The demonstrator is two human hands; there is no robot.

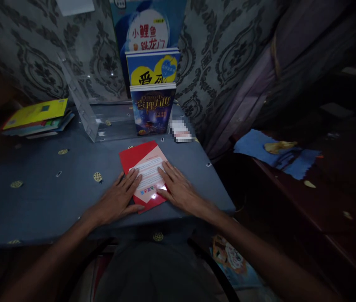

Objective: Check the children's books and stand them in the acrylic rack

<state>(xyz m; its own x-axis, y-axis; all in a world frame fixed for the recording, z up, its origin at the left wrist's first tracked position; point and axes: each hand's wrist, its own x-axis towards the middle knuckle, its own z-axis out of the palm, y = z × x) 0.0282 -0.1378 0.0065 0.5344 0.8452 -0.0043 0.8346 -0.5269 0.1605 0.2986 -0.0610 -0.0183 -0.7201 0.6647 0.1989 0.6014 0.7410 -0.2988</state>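
Note:
A red book (140,152) with a pale panel of printed text lies flat on the table, tilted a little. My left hand (121,195) rests on its left side, fingers stretched out over the cover. On the right side of the same book lies my right hand (178,186), also flat with its fingers apart. Neither hand grips anything. Just behind the book, a dark blue book (153,111) stands upright in a clear acrylic rack (83,100), in front of a blue-and-yellow book (153,67) and a taller blue book (149,25).
A stack of books (37,117) with a yellow one on top lies at the table's left. The patterned blue tablecloth (55,188) ends near my lap. Right of the table, a blue cloth (256,147) lies on a dark red surface (304,201). A picture book (234,260) is below the table.

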